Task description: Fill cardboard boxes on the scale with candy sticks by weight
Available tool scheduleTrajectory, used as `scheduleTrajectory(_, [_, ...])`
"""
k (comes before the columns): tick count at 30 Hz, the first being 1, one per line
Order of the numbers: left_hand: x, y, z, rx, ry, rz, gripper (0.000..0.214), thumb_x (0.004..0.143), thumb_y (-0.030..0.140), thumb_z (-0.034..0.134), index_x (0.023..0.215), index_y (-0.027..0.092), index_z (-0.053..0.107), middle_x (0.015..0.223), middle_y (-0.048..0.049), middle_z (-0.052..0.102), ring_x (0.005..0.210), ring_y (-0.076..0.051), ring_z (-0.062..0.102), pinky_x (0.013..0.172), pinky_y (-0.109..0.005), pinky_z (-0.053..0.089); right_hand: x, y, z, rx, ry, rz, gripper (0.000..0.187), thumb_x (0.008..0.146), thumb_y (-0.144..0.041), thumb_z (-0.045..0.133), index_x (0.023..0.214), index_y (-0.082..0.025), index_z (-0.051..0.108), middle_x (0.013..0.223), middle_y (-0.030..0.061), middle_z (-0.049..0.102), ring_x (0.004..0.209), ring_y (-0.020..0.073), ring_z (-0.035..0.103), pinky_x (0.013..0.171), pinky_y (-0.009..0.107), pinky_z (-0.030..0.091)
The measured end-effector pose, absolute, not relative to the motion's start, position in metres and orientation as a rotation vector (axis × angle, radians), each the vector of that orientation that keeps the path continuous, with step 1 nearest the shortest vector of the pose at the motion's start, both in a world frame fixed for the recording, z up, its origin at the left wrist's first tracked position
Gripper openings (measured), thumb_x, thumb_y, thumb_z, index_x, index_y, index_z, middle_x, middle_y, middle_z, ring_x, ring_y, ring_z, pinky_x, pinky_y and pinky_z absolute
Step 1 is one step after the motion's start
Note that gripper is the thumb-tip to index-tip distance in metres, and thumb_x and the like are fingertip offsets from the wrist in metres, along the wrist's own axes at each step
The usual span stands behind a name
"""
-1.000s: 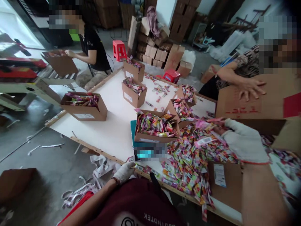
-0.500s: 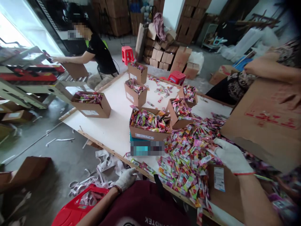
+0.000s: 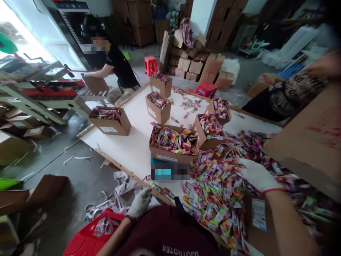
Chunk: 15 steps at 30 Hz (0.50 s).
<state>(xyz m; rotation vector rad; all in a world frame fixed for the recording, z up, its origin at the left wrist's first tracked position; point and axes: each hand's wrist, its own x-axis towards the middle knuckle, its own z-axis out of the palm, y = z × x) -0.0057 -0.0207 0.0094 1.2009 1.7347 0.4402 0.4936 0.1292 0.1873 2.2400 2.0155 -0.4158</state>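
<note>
My right hand [image 3: 257,175], in a white glove with a red cuff, reaches over a heap of small colourful packets [image 3: 213,192]. Its fingers are stretched out and touch the packets; the fingertips blend into them. My left hand [image 3: 140,202], also gloved, is at the table's near edge with its fingers curled and no object visible in it. In front of me a cardboard box [image 3: 170,156] full of packets stands on a teal scale [image 3: 156,161]. A second filled box [image 3: 204,137] is just behind it. Under my right forearm lies a labelled carton [image 3: 253,229].
More filled boxes stand on the white table [image 3: 128,153], one at the left [image 3: 112,126]. A large carton [image 3: 306,142] tilts at the right beside another person's arm. A co-worker [image 3: 119,71] handles a box at a machine. A red stool [image 3: 90,234] is beside me.
The view has shifted left, so the things on the table appear further right. The large carton and the other person's arm at the right have moved. My right hand stays over the packets.
</note>
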Motion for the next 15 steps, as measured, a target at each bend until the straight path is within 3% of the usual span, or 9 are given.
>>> scheduleTrajectory(3, [-0.028, 0.018, 0.028, 1.107, 1.762, 0.683, 0.028, 0.081, 0.036, 0.062, 0.1, 0.019, 0.075, 0.1, -0.0101, 0.08, 0.099, -0.027, 0.075, 0.093, -0.036, 0.058, 0.462, 0.135, 0.207, 2.184, 2.012, -0.367, 0.046, 0.092, -0.028, 0.055, 0.134, -0.015, 0.069, 0.144, 0.0243, 0.063, 0.131, 0.0356, 0.063, 0.111, 0.043, 0.047])
scheduleTrajectory(8, [-0.062, 0.105, 0.088, 0.958, 1.743, 0.983, 0.067, 0.082, 0.067, 0.067, 0.122, 0.014, 0.071, 0.098, -0.0117, 0.075, 0.096, -0.028, 0.072, 0.087, -0.04, 0.057, 0.35, 0.156, 0.24, 2.03, 2.595, -0.664, 0.037, 0.099, -0.034, 0.057, 0.131, -0.018, 0.066, 0.131, 0.0139, 0.068, 0.122, 0.0238, 0.065, 0.109, 0.033, 0.049])
scheduleTrajectory(11, [-0.062, 0.153, 0.125, 1.044, 1.642, 1.122, 0.077, 0.085, 0.07, 0.066, 0.137, 0.013, 0.065, 0.122, -0.016, 0.072, 0.113, -0.029, 0.069, 0.095, -0.04, 0.055, 0.3, 0.174, 0.24, 1.665, 2.522, -0.742, 0.036, 0.093, -0.018, 0.059, 0.127, -0.017, 0.071, 0.125, 0.0126, 0.071, 0.119, 0.0234, 0.067, 0.108, 0.033, 0.049])
scheduleTrajectory(15, [-0.034, 0.186, 0.143, 1.072, 1.534, 1.11, 0.089, 0.077, 0.06, 0.079, 0.15, 0.015, 0.054, 0.149, -0.0208, 0.059, 0.135, -0.035, 0.058, 0.102, -0.043, 0.053, 0.293, 0.188, 0.229, 1.611, 2.418, -0.765, 0.035, 0.085, -0.005, 0.047, 0.097, -0.015, 0.079, 0.098, 0.0105, 0.077, 0.097, 0.021, 0.072, 0.098, 0.032, 0.054])
